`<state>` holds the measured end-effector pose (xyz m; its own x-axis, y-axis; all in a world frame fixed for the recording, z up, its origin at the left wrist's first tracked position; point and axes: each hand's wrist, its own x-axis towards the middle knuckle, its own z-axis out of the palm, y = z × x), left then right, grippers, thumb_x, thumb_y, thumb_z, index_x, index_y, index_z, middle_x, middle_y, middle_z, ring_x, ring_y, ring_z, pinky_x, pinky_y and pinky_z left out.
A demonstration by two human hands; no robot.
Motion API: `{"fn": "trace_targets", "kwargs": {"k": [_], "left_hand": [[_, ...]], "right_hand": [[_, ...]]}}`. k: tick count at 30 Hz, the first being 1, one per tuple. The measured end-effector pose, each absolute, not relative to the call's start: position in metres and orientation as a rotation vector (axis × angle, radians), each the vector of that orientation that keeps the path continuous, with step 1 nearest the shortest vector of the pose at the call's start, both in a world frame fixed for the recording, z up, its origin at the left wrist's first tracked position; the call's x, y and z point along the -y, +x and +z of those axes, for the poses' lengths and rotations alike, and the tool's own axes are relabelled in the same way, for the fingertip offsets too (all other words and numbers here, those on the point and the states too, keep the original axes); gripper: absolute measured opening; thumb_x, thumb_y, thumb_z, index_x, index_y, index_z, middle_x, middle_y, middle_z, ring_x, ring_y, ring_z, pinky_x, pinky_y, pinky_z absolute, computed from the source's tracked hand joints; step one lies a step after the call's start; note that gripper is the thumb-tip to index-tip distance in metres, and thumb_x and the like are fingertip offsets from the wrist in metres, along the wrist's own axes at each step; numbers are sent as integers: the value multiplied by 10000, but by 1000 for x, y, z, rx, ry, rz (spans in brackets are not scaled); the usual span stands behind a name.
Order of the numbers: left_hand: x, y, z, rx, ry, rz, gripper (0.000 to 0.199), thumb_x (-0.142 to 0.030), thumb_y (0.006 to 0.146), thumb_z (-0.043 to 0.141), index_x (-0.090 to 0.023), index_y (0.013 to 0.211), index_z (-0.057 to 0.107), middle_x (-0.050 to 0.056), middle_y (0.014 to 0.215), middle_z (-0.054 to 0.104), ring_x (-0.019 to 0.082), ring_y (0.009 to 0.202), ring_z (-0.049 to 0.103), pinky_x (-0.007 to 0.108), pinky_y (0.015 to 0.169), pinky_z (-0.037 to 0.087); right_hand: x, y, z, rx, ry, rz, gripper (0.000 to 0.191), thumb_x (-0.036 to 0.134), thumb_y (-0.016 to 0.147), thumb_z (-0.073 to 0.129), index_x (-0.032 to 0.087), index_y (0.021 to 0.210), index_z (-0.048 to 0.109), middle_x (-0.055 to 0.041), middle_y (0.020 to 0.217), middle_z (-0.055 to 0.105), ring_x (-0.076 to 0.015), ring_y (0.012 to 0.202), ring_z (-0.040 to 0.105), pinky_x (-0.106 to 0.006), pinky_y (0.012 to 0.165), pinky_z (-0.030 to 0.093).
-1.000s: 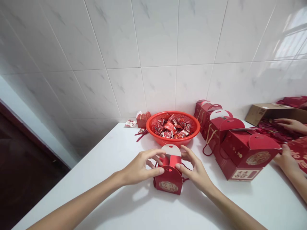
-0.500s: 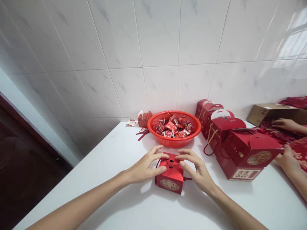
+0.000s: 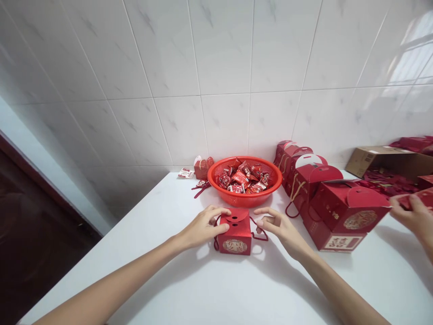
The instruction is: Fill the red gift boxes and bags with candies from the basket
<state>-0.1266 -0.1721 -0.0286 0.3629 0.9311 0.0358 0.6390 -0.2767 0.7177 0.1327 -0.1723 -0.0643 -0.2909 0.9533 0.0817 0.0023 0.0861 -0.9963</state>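
A small red paper gift box [image 3: 235, 241] stands upright on the white table, its top flaps folded down with two dark holes showing. Round medallions with characters decorate its front. My left hand [image 3: 203, 228] grips its upper left edge, fingers on the top and thumb towards the front. A dark red cord [image 3: 265, 237] loops out from the box's right side, and another cord [image 3: 215, 241] hangs at the left. Beside the right cord is my right hand [image 3: 279, 228], index finger stretched out and thumb apart from it; whether the thumb touches the cord is unclear.
Behind the box sits a red plastic basket [image 3: 245, 199] of wrapped sweets. Several larger red boxes [image 3: 338, 207] line the right. A small box [image 3: 201, 169] and a card [image 3: 186, 173] lie back left. A co-worker's hand [image 3: 414, 214] holds red packaging near a cardboard carton [image 3: 363, 160].
The gift box has turned to face me more squarely and shifted slightly back. My right hand has left its top for the right cord. The co-worker's hand has left the carton.
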Motion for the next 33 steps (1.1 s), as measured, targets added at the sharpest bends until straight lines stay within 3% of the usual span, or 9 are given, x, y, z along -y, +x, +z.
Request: {"fn": "trace_targets", "kwargs": {"k": [4, 9, 13, 17, 25, 28, 33], "left_hand": [[171, -127, -30, -1402, 2028, 686, 396, -454, 783, 659, -234, 1109, 708, 60, 1082, 598, 163, 759, 560, 342, 766, 552], [172, -125, -28, -1370, 2012, 896, 289, -353, 713, 714, -200, 958, 699, 48, 1084, 584, 114, 685, 519, 321, 746, 548], [176, -123, -14, -1116, 1878, 1048, 238, -331, 737, 719, -175, 914, 687, 100, 1181, 569, 177, 907, 619, 353, 877, 541], [186, -122, 4, -871, 1908, 1100, 241, -357, 820, 692, -193, 996, 708, 124, 1248, 588, 280, 1199, 559, 446, 1048, 462], [205, -125, 9, -636, 2135, 997, 332, -366, 908, 610, -223, 1206, 643, 130, 1392, 531, 301, 1293, 510, 484, 1101, 416], [207, -128, 9, -692, 2213, 992, 365, -387, 902, 611, -229, 1231, 629, 132, 1421, 515, 315, 1309, 487, 487, 1090, 424], [204, -129, 5, -779, 2214, 1059, 305, -394, 919, 590, -215, 1157, 656, 130, 1336, 576, 299, 1240, 533, 424, 997, 499]], "right_hand": [[175, 141, -50, 1323, -858, 1459, 450, 410, 669, 847, 209, 1036, 682, 11, 699, 645, -163, 718, 595, -293, 715, 418], [184, 145, -32, 1242, -778, 1344, 414, 375, 636, 872, 206, 974, 703, -48, 863, 705, -202, 852, 638, -336, 811, 481], [195, 134, -21, 1359, -801, 1184, 312, 390, 723, 814, 196, 939, 700, -72, 939, 715, -216, 887, 649, -345, 801, 523], [205, 112, -12, 1527, -901, 911, 229, 385, 777, 752, 192, 887, 695, -64, 913, 715, -223, 859, 658, -364, 809, 531], [210, 61, -26, 1785, -1049, 439, 97, 300, 875, 645, 216, 834, 669, -63, 889, 645, -233, 864, 591, -359, 769, 469], [213, 58, -29, 1738, -1034, 377, 187, 286, 960, 526, 211, 852, 659, -60, 871, 637, -213, 817, 576, -344, 740, 449], [236, 83, -20, 1584, -996, 345, 246, 314, 976, 536, 210, 760, 592, -37, 783, 600, -179, 730, 566, -298, 675, 454]]}}
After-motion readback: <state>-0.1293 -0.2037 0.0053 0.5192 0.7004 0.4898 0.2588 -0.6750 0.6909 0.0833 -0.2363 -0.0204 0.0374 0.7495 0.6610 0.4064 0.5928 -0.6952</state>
